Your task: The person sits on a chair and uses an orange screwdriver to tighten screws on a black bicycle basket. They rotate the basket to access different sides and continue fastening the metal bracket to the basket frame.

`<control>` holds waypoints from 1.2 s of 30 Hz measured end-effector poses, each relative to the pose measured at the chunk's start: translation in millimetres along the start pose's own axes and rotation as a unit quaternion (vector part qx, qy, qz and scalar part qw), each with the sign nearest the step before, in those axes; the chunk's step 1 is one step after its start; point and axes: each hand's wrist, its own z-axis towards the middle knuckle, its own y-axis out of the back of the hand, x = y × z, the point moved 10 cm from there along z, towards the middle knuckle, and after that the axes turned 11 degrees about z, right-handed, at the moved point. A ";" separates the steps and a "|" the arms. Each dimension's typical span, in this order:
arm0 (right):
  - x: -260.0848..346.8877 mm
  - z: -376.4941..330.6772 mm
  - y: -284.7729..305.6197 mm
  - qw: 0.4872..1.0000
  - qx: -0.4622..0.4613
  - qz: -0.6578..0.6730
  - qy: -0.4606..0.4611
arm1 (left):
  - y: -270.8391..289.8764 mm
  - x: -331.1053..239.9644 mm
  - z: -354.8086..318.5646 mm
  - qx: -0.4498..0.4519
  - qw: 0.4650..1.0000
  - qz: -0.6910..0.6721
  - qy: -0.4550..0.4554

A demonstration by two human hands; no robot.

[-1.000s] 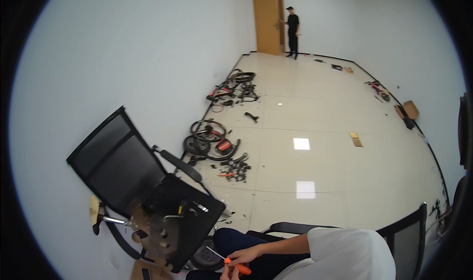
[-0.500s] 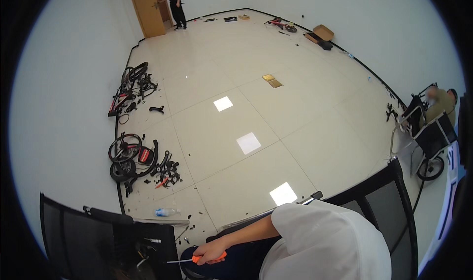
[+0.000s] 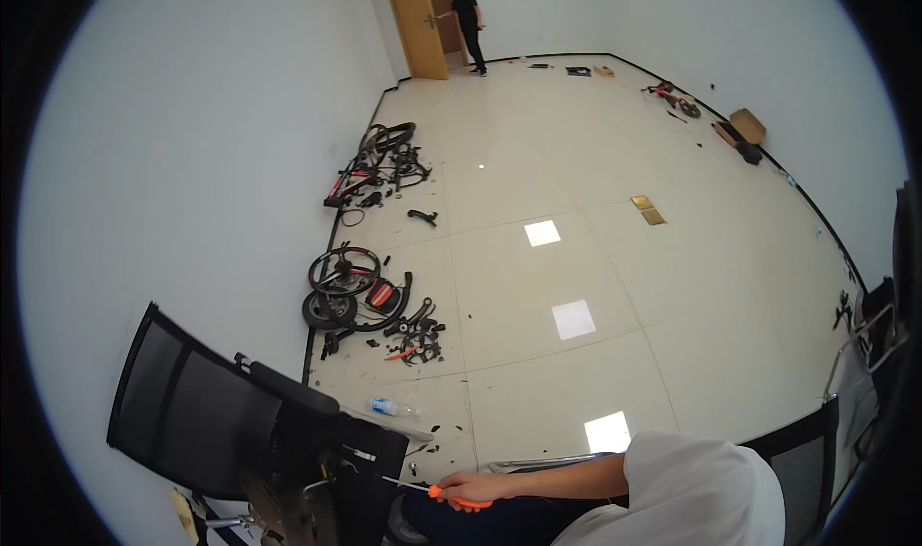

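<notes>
My right hand is closed around a screwdriver with an orange handle and a thin metal shaft. Its shaft points left, to the edge of a black mesh chair. Small metal pieces, among them a silver one, lie on the dark seat near the tip; their kind is hard to make out. Under my forearm is my leg in dark trousers, and a white sleeve covers my upper arm. My left hand is out of the picture.
A plastic bottle lies on the tiled floor. Wheels and bike parts are heaped along the left wall, with another heap beyond. A person in black stands at the door. Cardboard boxes sit far right.
The view has swung left, so the room appears farther right. My right hand still grips the screwdriver. More of the mesh chair shows, while the seated person at right has left the picture.
</notes>
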 end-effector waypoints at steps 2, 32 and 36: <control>4.0 2.4 -6.7 0.996 0.012 -0.076 0.039 | 1.2 31.8 -9.6 0.010 0.993 -0.107 0.044; -47.7 64.1 -102.3 0.959 0.218 -0.180 -0.031 | 64.2 25.4 -47.9 0.007 0.907 -0.415 0.074; -52.0 59.1 -102.5 0.957 0.226 -0.176 -0.046 | 68.9 20.4 -52.4 0.013 0.910 -0.411 0.052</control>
